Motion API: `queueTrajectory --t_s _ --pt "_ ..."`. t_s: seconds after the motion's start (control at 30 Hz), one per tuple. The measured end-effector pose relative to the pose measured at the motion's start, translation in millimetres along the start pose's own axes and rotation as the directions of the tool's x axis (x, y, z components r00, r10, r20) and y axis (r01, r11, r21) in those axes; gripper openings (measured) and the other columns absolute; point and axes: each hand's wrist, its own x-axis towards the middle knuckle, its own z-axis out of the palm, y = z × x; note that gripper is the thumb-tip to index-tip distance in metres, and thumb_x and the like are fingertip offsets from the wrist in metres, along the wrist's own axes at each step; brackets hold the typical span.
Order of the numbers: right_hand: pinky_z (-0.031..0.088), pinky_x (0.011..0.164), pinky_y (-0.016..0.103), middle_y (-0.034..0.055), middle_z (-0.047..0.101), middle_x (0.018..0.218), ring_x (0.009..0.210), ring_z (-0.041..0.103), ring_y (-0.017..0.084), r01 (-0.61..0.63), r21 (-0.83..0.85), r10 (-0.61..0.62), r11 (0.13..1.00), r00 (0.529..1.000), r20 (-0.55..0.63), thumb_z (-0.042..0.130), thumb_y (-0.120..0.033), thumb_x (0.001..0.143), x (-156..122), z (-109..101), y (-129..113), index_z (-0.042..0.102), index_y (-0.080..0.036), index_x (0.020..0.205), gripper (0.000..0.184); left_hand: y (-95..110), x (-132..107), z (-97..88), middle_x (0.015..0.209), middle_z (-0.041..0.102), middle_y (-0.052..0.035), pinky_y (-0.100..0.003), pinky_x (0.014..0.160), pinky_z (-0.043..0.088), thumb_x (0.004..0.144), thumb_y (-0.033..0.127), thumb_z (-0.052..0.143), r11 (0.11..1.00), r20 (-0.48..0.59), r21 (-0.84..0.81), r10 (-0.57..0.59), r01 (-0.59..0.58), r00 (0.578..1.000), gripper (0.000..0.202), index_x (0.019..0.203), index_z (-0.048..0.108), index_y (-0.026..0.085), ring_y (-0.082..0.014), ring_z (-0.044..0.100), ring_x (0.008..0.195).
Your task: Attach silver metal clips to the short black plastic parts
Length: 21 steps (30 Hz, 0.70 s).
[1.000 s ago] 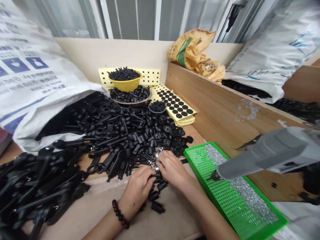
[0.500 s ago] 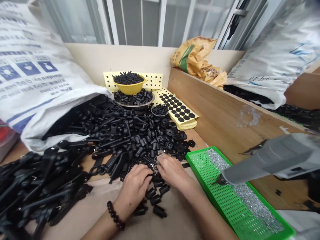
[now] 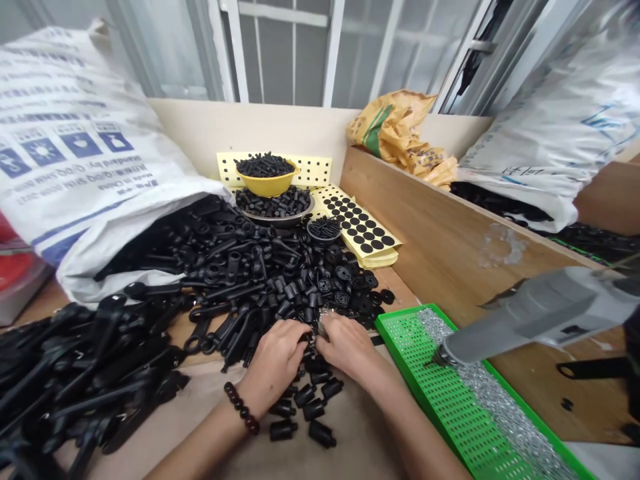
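On a wooden bench (image 3: 400,283), matt black plastic parts (image 3: 260,280) heap beside the left hand (image 3: 273,363) and right hand (image 3: 345,347), which meet over small shiny metal pieces (image 3: 323,323), any grip hidden by the fingers.

Black is carried by the heaped plastic parts (image 3: 250,287) at centre, with a yellow bowl (image 3: 267,187) above them. Black dots are printed on a yellow sheet (image 3: 360,230) (in neat rows). A green tray (image 3: 440,400) at lower right is patterned with small holes, and blue print marks the white sack (image 3: 65,167) at upper left.
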Motion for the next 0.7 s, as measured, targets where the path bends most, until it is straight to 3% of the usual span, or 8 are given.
queueTrajectory --t_s 0.1,0.2,0.37,0.53,0.7 --pt "0.036 0.065 0.026 0.0051 0.063 0.088 0.083 0.060 0.019 0.042 0.045 -0.041 0.998 0.999 -0.033 0.046 -0.018 0.079 -9.3 -8.2 1.8 0.055 -0.018 0.082 0.010 1.8 5.7 -0.9 0.091 0.063 -0.0051 -0.033 0.076 0.049 0.083 0.007 0.043 0.998 0.006 0.013 0.056 -0.056 0.998 0.024 0.096 0.059 0.019 -0.0196 0.057 0.085" --pt "0.035 0.061 0.024 0.0026 0.059 0.082 0.073 0.056 0.015 0.080 0.182 -0.060 0.980 0.992 -0.111 0.047 -0.015 0.078 -17.3 -11.3 4.6 0.052 -0.019 0.076 0.006 1.5 8.3 -1.2 0.081 0.062 -0.0045 -0.031 0.072 0.048 0.087 0.012 0.042 0.995 0.013 0.025 0.095 -0.095 0.995 0.020 0.084 0.060 0.018 -0.0189 0.056 0.078" --pt "0.037 0.061 0.024 0.0022 0.056 0.076 0.068 0.052 0.015 0.179 0.425 -0.080 0.887 0.968 -0.240 0.039 -0.022 0.088 -25.0 1.6 13.8 0.049 -0.019 0.072 0.019 0.0 7.7 0.5 0.076 0.061 -0.0027 -0.029 0.068 0.048 0.089 0.016 0.044 0.997 -0.012 0.019 0.079 -0.079 0.997 0.016 0.081 0.058 0.018 -0.0172 0.056 0.074" --pt "0.035 0.056 0.024 0.0006 0.055 0.065 0.060 0.051 0.015 0.105 0.520 0.069 0.847 0.950 -0.303 0.030 -0.030 0.093 -30.5 10.4 19.5 0.047 -0.020 0.069 0.030 2.8 20.9 -5.8 0.084 0.061 -0.0033 -0.029 0.075 0.047 0.090 0.018 0.043 0.990 0.020 0.081 0.114 -0.115 0.993 0.014 0.088 0.057 0.018 -0.0170 0.055 0.080" --pt "0.034 0.053 0.023 -0.0006 0.053 0.060 0.056 0.049 0.014 0.021 0.617 0.198 0.786 0.938 -0.283 0.031 -0.039 0.091 -34.4 5.6 22.4 0.045 -0.020 0.067 0.034 -4.5 52.0 -8.8 0.101 0.059 -0.0079 -0.032 0.077 0.044 0.081 -0.001 0.040 0.932 0.115 0.292 0.189 -0.215 0.975 0.026 0.094 0.056 0.016 -0.0213 0.049 0.091"
